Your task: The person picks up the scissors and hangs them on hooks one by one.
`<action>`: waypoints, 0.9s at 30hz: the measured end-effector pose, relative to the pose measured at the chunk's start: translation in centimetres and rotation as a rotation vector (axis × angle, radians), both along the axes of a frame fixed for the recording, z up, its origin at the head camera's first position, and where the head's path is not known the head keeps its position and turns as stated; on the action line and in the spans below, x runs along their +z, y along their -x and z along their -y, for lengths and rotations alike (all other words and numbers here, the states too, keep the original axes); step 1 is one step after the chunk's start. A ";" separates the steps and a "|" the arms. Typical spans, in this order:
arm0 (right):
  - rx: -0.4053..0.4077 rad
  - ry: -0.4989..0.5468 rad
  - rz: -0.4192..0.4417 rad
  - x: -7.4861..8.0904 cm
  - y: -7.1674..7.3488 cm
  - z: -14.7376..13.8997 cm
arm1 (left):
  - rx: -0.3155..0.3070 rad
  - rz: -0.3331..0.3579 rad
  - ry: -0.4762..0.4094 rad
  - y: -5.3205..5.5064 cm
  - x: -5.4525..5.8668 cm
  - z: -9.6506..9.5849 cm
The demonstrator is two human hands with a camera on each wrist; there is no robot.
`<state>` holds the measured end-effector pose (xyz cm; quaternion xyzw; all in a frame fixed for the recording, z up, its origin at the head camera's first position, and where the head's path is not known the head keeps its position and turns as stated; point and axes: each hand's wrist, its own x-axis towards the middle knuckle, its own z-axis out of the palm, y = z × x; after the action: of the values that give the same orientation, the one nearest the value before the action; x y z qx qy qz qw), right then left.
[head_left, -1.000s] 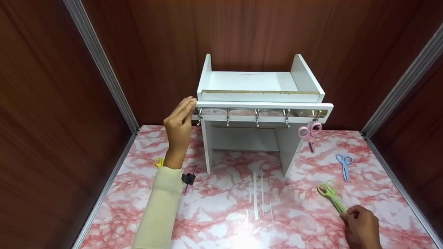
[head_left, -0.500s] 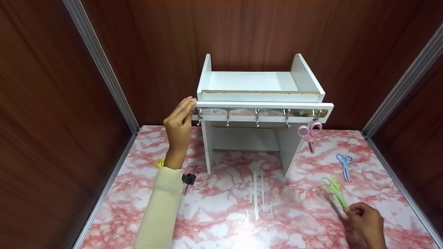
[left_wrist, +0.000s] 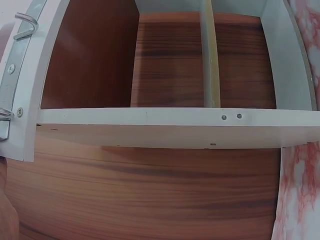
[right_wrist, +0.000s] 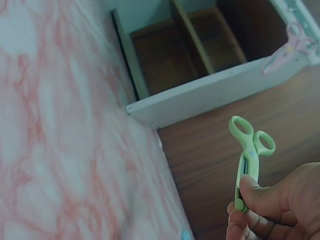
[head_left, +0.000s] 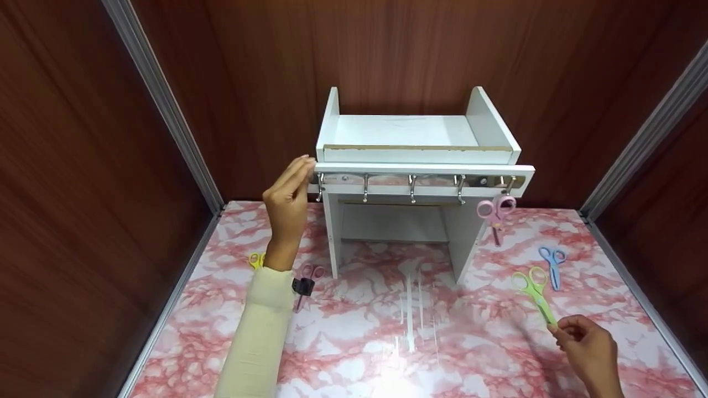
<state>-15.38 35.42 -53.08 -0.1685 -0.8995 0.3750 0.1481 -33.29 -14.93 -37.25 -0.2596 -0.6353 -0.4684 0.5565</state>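
Note:
Between thumb and fingers, my right hand [head_left: 591, 347] pinches a pair of green scissors [head_left: 537, 296] by the blade end, handle loops pointing away. The right wrist view shows the green scissors [right_wrist: 252, 167] raised, loops up. My left hand [head_left: 287, 200] grips the left end of a white hook rail [head_left: 387, 189] fixed across the front of a small white shelf unit [head_left: 415, 155]. Pink scissors [head_left: 496, 220] hang by a loop from the rail's rightmost hook; the other hooks carry nothing. Only a bit of the left hand [left_wrist: 7, 215] shows in the left wrist view.
Blue scissors [head_left: 555, 272] lie on the marbled table [head_left: 343, 326] at the right. Yellow scissors [head_left: 256, 260] and another pink pair [head_left: 313, 271] lie at the left, partly hidden by the left arm. Brown wood-look panels [head_left: 415, 50] stand around the back and sides.
My right hand has lifted the green scissors off the table and moved them slightly away from me and right. The left hand stays on the rail.

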 end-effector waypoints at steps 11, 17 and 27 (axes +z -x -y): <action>0.000 0.009 -0.082 1.1 -0.2 0.7 | 0.002 -0.034 -0.013 0.3 0.1 0.0; -0.003 0.027 -0.135 1.7 -0.3 1.2 | 0.000 -0.042 -0.012 0.3 0.2 -0.1; 0.002 0.038 -0.186 3.0 -0.6 2.3 | -0.005 -0.051 -0.015 0.3 0.1 0.0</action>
<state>-14.79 33.08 -50.06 -0.1351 -0.8748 0.4060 0.2273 -33.61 -14.88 -37.17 -0.2687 -0.6167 -0.4678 0.5733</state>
